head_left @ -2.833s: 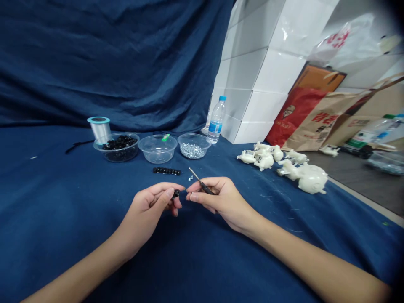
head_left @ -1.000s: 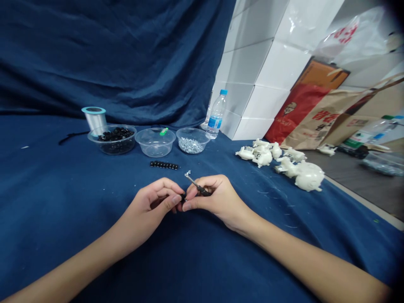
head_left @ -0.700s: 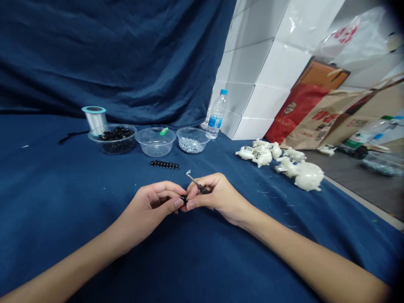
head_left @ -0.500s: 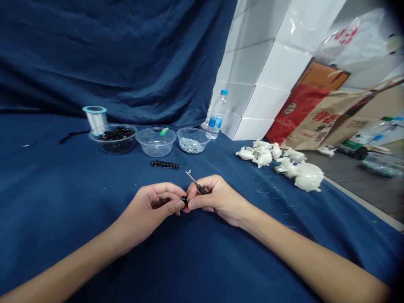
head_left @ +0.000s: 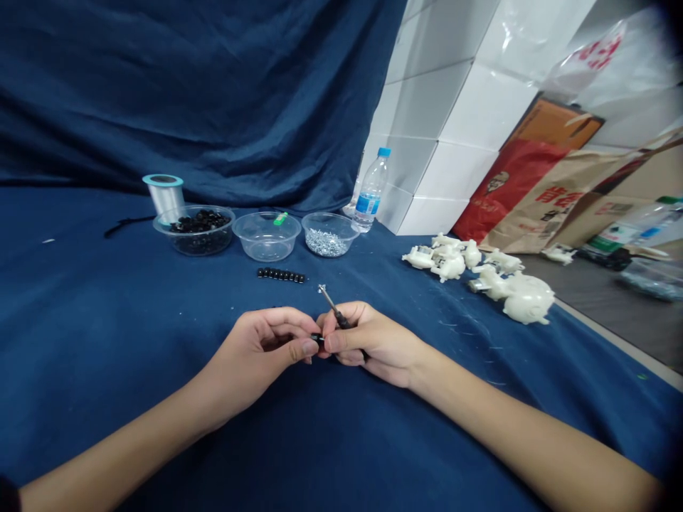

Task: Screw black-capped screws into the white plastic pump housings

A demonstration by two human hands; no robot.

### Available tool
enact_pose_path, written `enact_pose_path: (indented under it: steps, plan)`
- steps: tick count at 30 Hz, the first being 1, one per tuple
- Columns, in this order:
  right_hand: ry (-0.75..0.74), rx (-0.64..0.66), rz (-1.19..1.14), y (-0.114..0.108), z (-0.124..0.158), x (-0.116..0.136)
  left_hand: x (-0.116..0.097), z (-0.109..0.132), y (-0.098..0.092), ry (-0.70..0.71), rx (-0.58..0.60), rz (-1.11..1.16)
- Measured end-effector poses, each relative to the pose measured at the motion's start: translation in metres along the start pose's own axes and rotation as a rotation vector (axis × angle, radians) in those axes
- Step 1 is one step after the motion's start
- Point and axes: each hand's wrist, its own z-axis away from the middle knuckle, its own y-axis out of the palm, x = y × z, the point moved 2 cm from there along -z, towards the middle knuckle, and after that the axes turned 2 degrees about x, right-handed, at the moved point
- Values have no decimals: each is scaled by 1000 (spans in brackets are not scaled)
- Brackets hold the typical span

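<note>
My left hand [head_left: 261, 348] and my right hand [head_left: 368, 341] meet over the blue cloth, fingertips touching. Between them sits a small black bead [head_left: 316, 339], pinched by my left thumb and forefinger and touched by my right fingertips. My right hand also grips a small screwdriver [head_left: 334, 311]; its thin metal shaft sticks up and away from me. A short row of black beads [head_left: 281, 274] lies on the cloth just beyond my hands.
Three clear bowls stand further back: black beads [head_left: 195, 229], one nearly bare [head_left: 267, 236], small silver bits [head_left: 329, 235]. A thread spool [head_left: 163, 193] stands behind them, a water bottle [head_left: 372, 190] near white boxes [head_left: 453, 114]. White plastic toy parts [head_left: 480, 274] lie right, beside paper bags [head_left: 560, 206].
My hands have closed together: 2.8 s ago the fingertips were apart, now they touch around the black bead. The view has shifted slightly; the things on the table have stayed in place.
</note>
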Motion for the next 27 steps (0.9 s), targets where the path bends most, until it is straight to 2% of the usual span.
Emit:
enact_pose_path:
  steps: [7,13,23,27]
  plan:
    - [13,8,-50,0,1,-1,-5,1,4,81,-69,6]
    - [46,39,-109,3,3,-2,-7,6,7,207,-123,-31]
    - [90,74,-259,9,8,-6,-11,14,9,477,-226,-411]
    - [81,71,-295,10,9,-8,-11,15,10,561,-253,-461]
